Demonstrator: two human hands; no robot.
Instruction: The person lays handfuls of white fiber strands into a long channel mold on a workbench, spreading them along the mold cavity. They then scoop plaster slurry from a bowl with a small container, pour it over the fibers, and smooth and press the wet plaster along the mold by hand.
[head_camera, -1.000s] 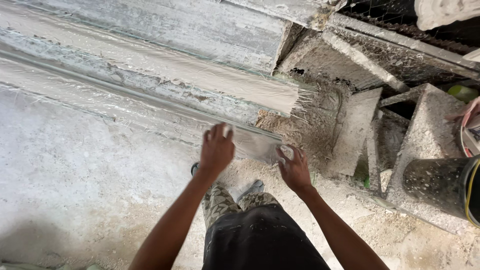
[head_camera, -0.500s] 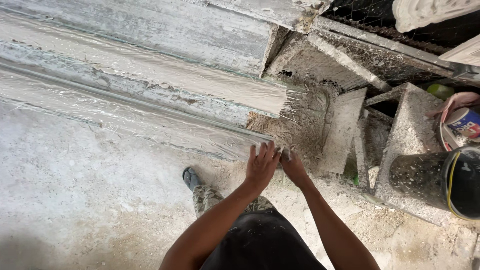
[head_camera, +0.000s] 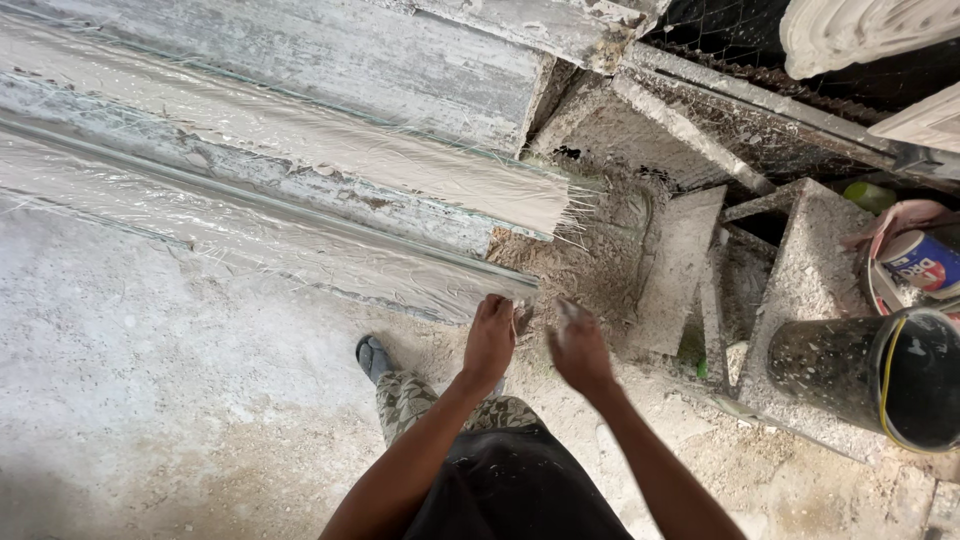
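Floor: pale, dusty and rough, filling the lower left of the view.
Moulding: a long grey-white plaster-coated strip with loose fibres on it, running from the far left edge down to its near end just above the hands.
Shoe: dark, on the floor just below the moulding, to the left of the left hand.
Trouser leg: patterned in green and tan, under the left forearm.
Left hand: fingers pointing up and loosely curled, fingertips at the near end of the moulding; it seems to touch the end, but I cannot tell if it grips anything.
Right hand: just beside the left, slightly blurred, fingers loosely spread and holding nothing, a little clear of the moulding's end.
Fibre heap: tangled, dusty strands piled right above both hands.
Blocks: grey plaster-caked wedges leaning to the right of the heap.
Bucket: dark, lying on its side at the right edge.
Can: small, blue and white, just above the bucket.
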